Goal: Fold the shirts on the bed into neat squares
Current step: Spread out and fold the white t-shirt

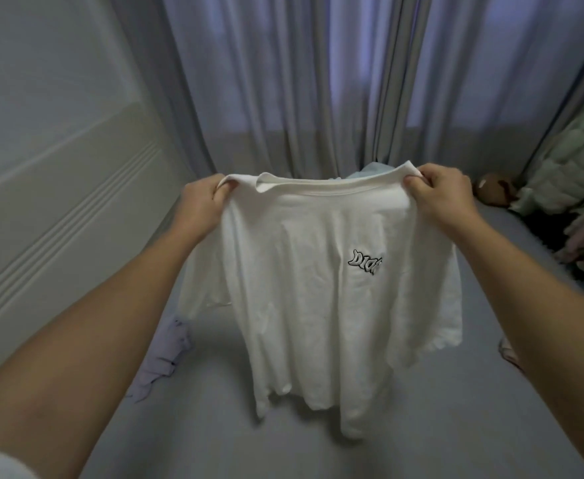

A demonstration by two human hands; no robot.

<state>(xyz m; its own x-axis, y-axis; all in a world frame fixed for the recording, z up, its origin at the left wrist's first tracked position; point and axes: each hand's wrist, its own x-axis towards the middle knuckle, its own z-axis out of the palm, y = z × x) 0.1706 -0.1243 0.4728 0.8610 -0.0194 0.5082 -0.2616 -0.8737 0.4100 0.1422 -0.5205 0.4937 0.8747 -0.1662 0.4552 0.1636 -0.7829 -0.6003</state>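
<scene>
Now I see my left hand and right hand each pinching a shoulder of the white shirt; it hangs lengthwise straight down toward the bed.

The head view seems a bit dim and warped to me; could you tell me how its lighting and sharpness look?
Head view: dim, bluish light through the curtains; wide-angle bending at the edges; the white shirt, left hand and right hand slightly soft; the shirt's logo only partly legible.

home bedroom; grey-sheeted bed; long curtains behind it; clothes pile at right; wardrobe door left
</scene>
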